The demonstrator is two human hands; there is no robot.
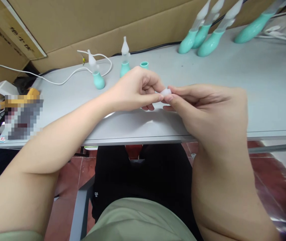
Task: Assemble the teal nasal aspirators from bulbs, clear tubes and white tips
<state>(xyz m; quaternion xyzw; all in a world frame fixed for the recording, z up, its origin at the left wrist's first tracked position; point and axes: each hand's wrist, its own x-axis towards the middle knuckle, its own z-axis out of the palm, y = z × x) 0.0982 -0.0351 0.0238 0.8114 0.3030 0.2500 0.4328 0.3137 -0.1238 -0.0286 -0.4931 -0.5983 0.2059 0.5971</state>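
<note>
Above the front part of the grey table, my left hand (pixel 145 90) and my right hand (pixel 195 103) meet, both pinching a small whitish translucent piece (pixel 166 92) between thumb and fingers. Much of the piece is hidden by the fingertips, and its exact kind cannot be made out. Just beyond my left hand stands an open teal rubber bulb (pixel 144 65) with no tip on it. Left of it stands a teal bulb aspirator with a white nozzle (pixel 125 55), its base partly behind my left wrist. A second bulb aspirator (pixel 97 75) stands further left.
Several larger teal bulb aspirators (pixel 209 42) stand at the back right of the table (pixel 266 100). A white cable (pixel 64 80) runs across the left side to a white plug (pixel 5 87). Cardboard (pixel 95 23) walls the back. A yellow object (pixel 32 95) lies at the left.
</note>
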